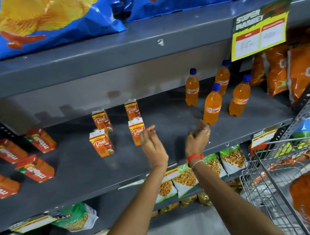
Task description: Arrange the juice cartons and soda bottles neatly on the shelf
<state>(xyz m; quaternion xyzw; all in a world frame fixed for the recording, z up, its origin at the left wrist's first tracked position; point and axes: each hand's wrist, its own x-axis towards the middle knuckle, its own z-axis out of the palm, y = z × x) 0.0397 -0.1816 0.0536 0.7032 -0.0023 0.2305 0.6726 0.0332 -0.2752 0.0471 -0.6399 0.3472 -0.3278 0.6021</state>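
Several orange juice cartons stand upright in the middle of the grey shelf; the front right carton is just beyond my left hand, which is empty with loosely curled fingers. Several orange soda bottles with blue caps stand to the right. The nearest bottle rises right behind my right hand, whose fingers are bent and apart; I cannot tell whether they touch it. Several red cartons lie on their sides at the left.
Blue chip bags fill the shelf above. Orange snack bags stand at the right end. A yellow price sign hangs from the upper shelf edge. A wire cart holding an orange bag is at the lower right. Snack packets sit below.
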